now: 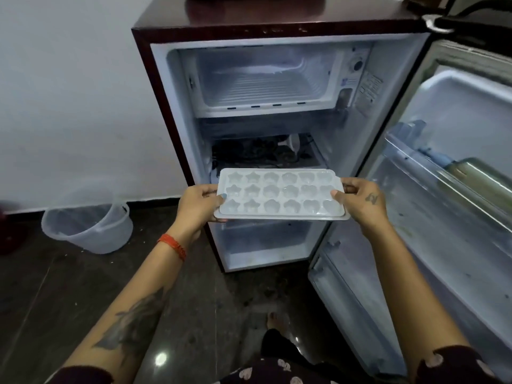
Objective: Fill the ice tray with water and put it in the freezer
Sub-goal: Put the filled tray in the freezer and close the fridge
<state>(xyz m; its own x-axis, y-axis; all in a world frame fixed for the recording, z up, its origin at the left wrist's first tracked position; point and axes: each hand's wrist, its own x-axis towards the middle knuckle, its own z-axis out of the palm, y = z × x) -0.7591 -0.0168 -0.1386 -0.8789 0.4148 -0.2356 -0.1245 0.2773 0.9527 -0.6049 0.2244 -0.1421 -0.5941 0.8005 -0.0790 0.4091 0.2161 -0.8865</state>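
- Left hand (198, 203) and right hand (360, 199) each grip an end of the tray (279, 195), level before the open fridge (177, 112).
- Filling looks done; the tray is not yet in the freezer (266, 81).

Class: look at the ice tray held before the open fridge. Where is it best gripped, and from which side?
Grip the ice tray by its flat rim at the two short ends, coming from left and right, as the left hand and right hand do. The moulded cups fill its middle, and end grips keep it level.
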